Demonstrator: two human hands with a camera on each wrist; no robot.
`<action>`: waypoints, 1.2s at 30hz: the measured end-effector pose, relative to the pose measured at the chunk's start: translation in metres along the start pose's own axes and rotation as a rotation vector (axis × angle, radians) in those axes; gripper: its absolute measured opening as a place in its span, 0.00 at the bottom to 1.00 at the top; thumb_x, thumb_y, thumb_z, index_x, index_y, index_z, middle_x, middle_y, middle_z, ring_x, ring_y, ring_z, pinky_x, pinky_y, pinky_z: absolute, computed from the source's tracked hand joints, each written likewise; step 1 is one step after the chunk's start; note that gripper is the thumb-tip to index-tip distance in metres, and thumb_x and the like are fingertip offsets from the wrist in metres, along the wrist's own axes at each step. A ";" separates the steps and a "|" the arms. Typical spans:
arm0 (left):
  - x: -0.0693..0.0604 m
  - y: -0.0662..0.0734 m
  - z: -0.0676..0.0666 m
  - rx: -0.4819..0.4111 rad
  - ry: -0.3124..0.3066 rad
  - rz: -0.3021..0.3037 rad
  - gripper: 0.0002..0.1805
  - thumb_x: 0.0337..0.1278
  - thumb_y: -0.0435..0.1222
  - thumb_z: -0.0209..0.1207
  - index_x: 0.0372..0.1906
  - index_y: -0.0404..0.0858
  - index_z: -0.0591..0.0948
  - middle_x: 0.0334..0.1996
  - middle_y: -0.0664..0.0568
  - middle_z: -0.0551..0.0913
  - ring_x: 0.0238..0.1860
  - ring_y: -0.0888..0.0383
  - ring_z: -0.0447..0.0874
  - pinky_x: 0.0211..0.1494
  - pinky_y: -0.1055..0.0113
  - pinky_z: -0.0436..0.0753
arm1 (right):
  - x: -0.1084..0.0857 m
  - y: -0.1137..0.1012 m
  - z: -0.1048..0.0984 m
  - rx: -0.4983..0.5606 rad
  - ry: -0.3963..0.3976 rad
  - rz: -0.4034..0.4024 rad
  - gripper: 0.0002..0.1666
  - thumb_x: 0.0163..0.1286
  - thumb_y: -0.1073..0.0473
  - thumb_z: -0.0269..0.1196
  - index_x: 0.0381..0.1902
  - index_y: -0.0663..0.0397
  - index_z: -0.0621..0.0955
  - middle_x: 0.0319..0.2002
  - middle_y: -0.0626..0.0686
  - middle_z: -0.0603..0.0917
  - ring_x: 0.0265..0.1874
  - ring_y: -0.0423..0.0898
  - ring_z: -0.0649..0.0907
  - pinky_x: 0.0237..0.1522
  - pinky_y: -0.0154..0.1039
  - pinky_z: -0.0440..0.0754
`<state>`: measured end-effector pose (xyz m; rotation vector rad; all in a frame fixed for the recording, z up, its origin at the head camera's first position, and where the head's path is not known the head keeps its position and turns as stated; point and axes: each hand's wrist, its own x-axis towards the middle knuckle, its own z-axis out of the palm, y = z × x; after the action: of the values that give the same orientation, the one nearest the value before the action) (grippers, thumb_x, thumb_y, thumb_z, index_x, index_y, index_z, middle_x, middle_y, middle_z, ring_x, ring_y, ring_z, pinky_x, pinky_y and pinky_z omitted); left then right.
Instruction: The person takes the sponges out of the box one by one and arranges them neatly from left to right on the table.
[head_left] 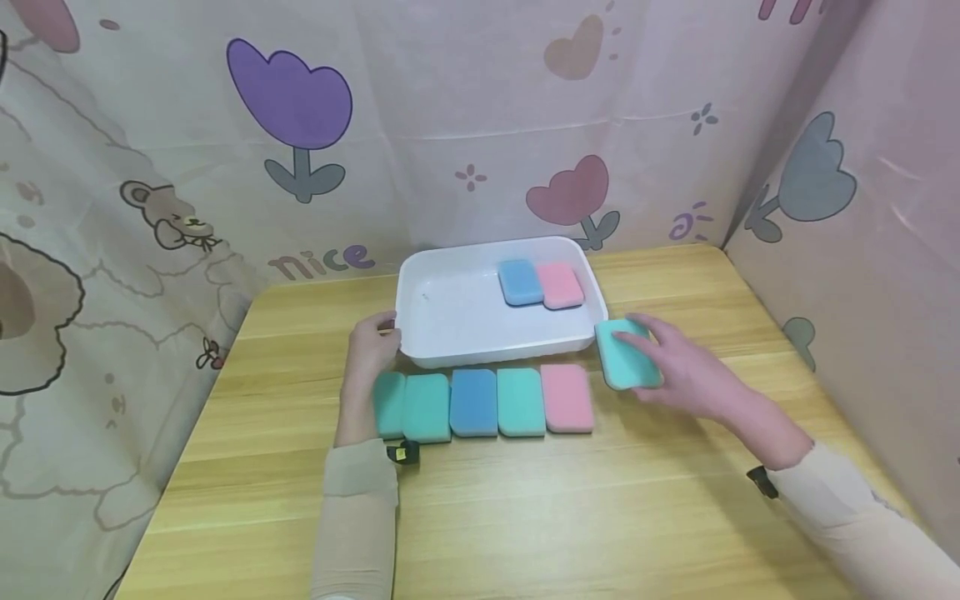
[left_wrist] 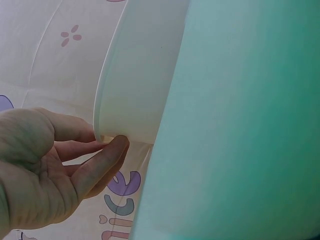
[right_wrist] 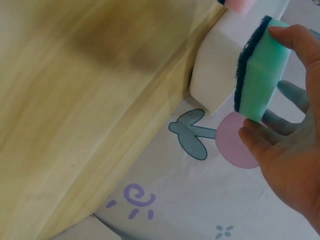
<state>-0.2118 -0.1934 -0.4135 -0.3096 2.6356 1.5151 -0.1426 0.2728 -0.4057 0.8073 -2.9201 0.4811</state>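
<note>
Held in my right hand point(head_left: 686, 371) is a green sponge point(head_left: 624, 354), raised beside the right front corner of a white tray point(head_left: 487, 357). The right wrist view shows thumb and fingers gripping the edges of this sponge point(right_wrist: 265, 70), which has a dark blue scouring layer. My left hand point(head_left: 372, 350) pinches the tray's left rim; in the left wrist view its fingers meet the tray wall point(left_wrist: 132, 90). Inside the tray, at the right, lie a blue sponge point(head_left: 520, 282) and a pink sponge point(head_left: 559, 285), side by side.
In front of the tray runs a row of sponges: green ones point(head_left: 427, 407), a blue one point(head_left: 474, 403), another green one point(head_left: 521, 402) and a pink one point(head_left: 567, 398). My left wrist is over the row's left end. A patterned curtain point(head_left: 450, 125) hangs behind the wooden table point(head_left: 525, 517).
</note>
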 end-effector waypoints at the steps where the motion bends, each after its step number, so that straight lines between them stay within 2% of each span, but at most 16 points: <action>1: 0.000 0.000 0.000 -0.003 0.000 0.000 0.29 0.75 0.33 0.48 0.77 0.33 0.67 0.68 0.35 0.74 0.58 0.40 0.81 0.59 0.51 0.86 | -0.002 0.000 0.001 0.002 -0.004 -0.002 0.56 0.51 0.59 0.81 0.77 0.52 0.69 0.77 0.67 0.60 0.66 0.70 0.72 0.53 0.67 0.84; 5: 0.000 0.000 0.000 -0.005 0.002 -0.002 0.29 0.75 0.33 0.48 0.78 0.33 0.66 0.68 0.35 0.74 0.59 0.40 0.81 0.59 0.51 0.86 | -0.008 -0.002 0.006 0.003 -0.023 0.009 0.57 0.51 0.58 0.82 0.77 0.53 0.69 0.77 0.67 0.61 0.67 0.70 0.72 0.57 0.67 0.82; 11: 0.000 0.000 0.000 0.006 0.003 0.001 0.29 0.75 0.34 0.49 0.77 0.33 0.67 0.67 0.35 0.74 0.59 0.40 0.81 0.57 0.53 0.87 | -0.014 -0.003 0.014 0.008 -0.067 0.031 0.57 0.51 0.56 0.82 0.77 0.52 0.69 0.77 0.67 0.61 0.68 0.70 0.71 0.57 0.67 0.82; 18: 0.000 0.001 0.000 -0.012 -0.006 -0.009 0.29 0.75 0.33 0.48 0.78 0.33 0.66 0.68 0.35 0.73 0.58 0.40 0.81 0.60 0.49 0.86 | -0.017 -0.006 0.023 0.011 -0.130 0.046 0.55 0.54 0.53 0.80 0.78 0.51 0.69 0.76 0.69 0.62 0.68 0.70 0.72 0.58 0.67 0.82; 24: -0.002 0.001 -0.001 -0.001 -0.007 -0.005 0.29 0.75 0.33 0.48 0.78 0.33 0.66 0.68 0.35 0.74 0.58 0.40 0.81 0.60 0.51 0.86 | -0.016 -0.008 0.028 0.003 -0.152 0.033 0.55 0.55 0.51 0.80 0.77 0.55 0.69 0.75 0.72 0.63 0.66 0.72 0.75 0.58 0.66 0.82; 36: -0.001 0.002 0.000 0.001 0.000 -0.008 0.29 0.75 0.34 0.49 0.78 0.34 0.67 0.68 0.36 0.74 0.57 0.41 0.81 0.58 0.52 0.86 | -0.013 -0.008 0.038 -0.003 -0.171 0.021 0.56 0.56 0.47 0.80 0.77 0.56 0.68 0.76 0.70 0.63 0.69 0.70 0.73 0.62 0.66 0.79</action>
<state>-0.2118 -0.1919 -0.4115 -0.3197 2.6315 1.5111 -0.1267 0.2610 -0.4413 0.8584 -3.0869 0.4293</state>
